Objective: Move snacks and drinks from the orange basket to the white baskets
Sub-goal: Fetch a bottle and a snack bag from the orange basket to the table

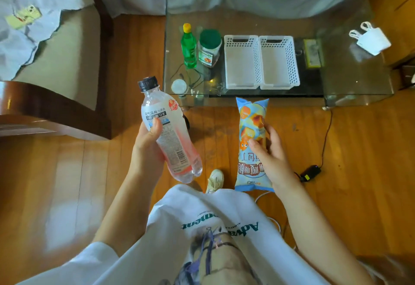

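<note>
My left hand (pixel 147 148) grips a clear drink bottle (pixel 167 127) with a black cap and a pink-and-white label, held tilted above the floor. My right hand (pixel 268 152) holds a long light-blue snack bag (pixel 252 116) printed with bread pictures, upright in front of the table. Two white perforated baskets (pixel 242 60) (pixel 279 60) stand side by side on the glass table (pixel 350 78), both with nothing in them. The orange basket is out of view.
On the table's left stand a green bottle (pixel 188 47) with a yellow cap and a green-lidded jar (pixel 209 48). A white bag (pixel 371 39) lies at the table's right. An armchair (pixel 56 60) sits to the left; a power adapter (pixel 311 172) and cable lie on the wooden floor.
</note>
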Demonstrator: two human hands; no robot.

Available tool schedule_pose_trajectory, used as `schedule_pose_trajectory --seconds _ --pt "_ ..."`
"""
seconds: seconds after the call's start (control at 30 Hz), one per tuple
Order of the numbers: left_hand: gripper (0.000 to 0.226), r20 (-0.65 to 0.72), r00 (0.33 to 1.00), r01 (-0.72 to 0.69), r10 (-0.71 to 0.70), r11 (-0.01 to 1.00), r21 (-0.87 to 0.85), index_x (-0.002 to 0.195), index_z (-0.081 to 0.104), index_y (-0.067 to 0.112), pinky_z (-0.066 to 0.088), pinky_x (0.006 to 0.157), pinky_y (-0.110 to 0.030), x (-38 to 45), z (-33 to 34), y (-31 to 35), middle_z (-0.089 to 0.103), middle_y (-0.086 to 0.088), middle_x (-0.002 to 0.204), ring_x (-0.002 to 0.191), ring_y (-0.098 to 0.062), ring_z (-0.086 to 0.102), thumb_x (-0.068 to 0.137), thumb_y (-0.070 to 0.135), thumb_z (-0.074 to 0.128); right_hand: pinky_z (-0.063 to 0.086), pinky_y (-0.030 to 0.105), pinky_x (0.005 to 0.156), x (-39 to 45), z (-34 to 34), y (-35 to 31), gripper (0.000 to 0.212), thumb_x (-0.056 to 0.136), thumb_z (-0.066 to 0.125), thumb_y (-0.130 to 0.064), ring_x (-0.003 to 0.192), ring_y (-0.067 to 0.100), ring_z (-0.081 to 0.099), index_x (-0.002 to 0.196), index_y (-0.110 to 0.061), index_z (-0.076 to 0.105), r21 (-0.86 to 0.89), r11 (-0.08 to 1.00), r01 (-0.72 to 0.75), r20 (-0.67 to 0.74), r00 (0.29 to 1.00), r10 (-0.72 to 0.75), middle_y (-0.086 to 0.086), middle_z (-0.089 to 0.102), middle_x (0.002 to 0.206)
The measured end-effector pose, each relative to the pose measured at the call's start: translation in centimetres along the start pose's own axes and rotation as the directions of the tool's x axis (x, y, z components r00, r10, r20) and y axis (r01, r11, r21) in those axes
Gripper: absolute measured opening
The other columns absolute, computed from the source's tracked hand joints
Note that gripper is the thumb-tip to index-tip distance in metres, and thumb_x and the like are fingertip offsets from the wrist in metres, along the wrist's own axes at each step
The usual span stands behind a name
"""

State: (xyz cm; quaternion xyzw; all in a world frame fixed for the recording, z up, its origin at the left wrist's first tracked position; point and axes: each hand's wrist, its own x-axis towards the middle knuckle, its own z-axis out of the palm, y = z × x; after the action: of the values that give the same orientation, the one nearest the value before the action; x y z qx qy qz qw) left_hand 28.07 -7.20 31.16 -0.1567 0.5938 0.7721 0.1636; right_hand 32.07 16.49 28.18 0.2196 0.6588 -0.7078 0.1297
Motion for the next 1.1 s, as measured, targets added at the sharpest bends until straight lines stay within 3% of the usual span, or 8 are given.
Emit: schedule_pose_trajectory --seconds 0.23,0.37,0.5,0.57,0.67,0.87,0.97,1.1 --pt "0.089 -0.156 0.988 -0.022 0.024 1.0 0.013 0.134 0.04 0.005 0.048 0.09 -0.05 5.6 0.3 1.3 0.055 -0.017 0.117 0.111 -0.039 0.052 0.062 0.049 0.068 0.056 0.019 0.07 8.5 0.3 -3.5 0.039 0.084 0.061 -0.025 0.093 0.002 0.067 0.11 -0.047 0.044 -0.027 0.998 -0.049 0.128 0.99 0.052 -0.013 0.063 0.109" --pt "0.06 -0.274 0.962 0.013 -0.004 0.999 0.032 0.128 0.047 0.01 0.049 0.077 -0.033 10.8 -0.5 0.9 0.061 -0.011 0.117 0.108 -0.029 0.058 0.075 0.036 0.058 0.056 0.023 0.07 14.2 1.2 -4.8 0.042 0.083 0.064 -0.02 0.09 0.005 0.068 0.112 -0.045 0.046 -0.027 0.996 -0.086 0.121 0.989 0.089 -0.01 0.065 0.108" --pt "0.046 -0.34 0.94 0.035 -0.027 0.999 0.017 0.118 0.051 0.017 0.054 0.074 -0.028 16.1 -0.5 1.6 0.065 0.001 0.109 0.102 -0.017 0.064 0.076 0.03 0.061 0.054 0.037 0.085 19.9 2.2 -6.6 0.05 0.083 0.065 -0.022 0.102 0.015 0.065 0.126 -0.034 0.043 -0.09 0.989 -0.119 0.074 0.989 0.126 -0.001 0.062 0.119" --pt "0.051 -0.354 0.935 0.049 -0.035 0.998 0.031 0.124 0.047 0.011 0.056 0.085 -0.039 18.6 -0.5 2.2 0.063 -0.01 0.117 0.109 -0.023 0.062 0.078 0.027 0.062 0.052 0.039 0.089 22.6 2.8 -7.4 0.05 0.084 0.064 -0.018 0.104 0.018 0.063 0.128 -0.029 0.042 -0.116 0.983 -0.142 0.064 0.987 0.15 0.003 0.06 0.121" --pt "0.057 -0.387 0.921 0.087 -0.052 0.994 0.073 0.131 0.039 0.002 0.048 0.097 -0.05 23.2 -0.6 2.8 0.054 -0.023 0.125 0.117 -0.035 0.055 0.082 0.013 0.067 0.055 0.029 0.079 26.9 4.1 -8.0 0.056 0.084 0.064 -0.015 0.095 0.011 0.064 0.134 -0.02 0.039 -0.132 0.968 -0.214 0.063 0.973 0.223 0.002 0.061 0.114" --pt "0.06 -0.45 0.889 0.146 -0.083 0.983 0.108 0.125 0.034 0.015 0.051 0.091 -0.034 31.3 -0.5 0.7 0.054 -0.004 0.117 0.105 -0.015 0.058 0.078 0.003 0.07 0.053 0.03 0.078 35.0 5.7 -5.0 0.049 0.084 0.066 -0.016 0.096 0.02 0.064 0.129 -0.014 0.047 -0.246 0.908 -0.339 0.054 0.931 0.362 0.009 0.062 0.115" --pt "0.061 -0.45 0.888 0.158 -0.095 0.982 0.105 0.121 0.032 0.014 0.05 0.092 -0.038 35.3 -0.6 -1.6 0.05 -0.007 0.116 0.109 -0.023 0.056 0.076 -0.002 0.07 0.052 0.028 0.069 38.8 5.9 -1.8 0.042 0.083 0.068 -0.021 0.087 0.018 0.064 0.121 -0.018 0.049 -0.33 0.858 -0.393 0.036 0.903 0.428 0.006 0.063 0.108" --pt "0.068 -0.449 0.89 0.165 -0.074 0.972 0.166 0.12 0.03 0.016 0.047 0.099 -0.043 39.9 -0.8 -5.1 0.046 -0.004 0.116 0.115 -0.027 0.052 0.071 -0.001 0.074 0.052 0.036 0.082 43.6 6.2 3.2 0.045 0.081 0.069 -0.027 0.092 0.021 0.063 0.121 -0.023 0.049 -0.454 0.801 -0.39 0.022 0.894 0.447 0.001 0.062 0.106"
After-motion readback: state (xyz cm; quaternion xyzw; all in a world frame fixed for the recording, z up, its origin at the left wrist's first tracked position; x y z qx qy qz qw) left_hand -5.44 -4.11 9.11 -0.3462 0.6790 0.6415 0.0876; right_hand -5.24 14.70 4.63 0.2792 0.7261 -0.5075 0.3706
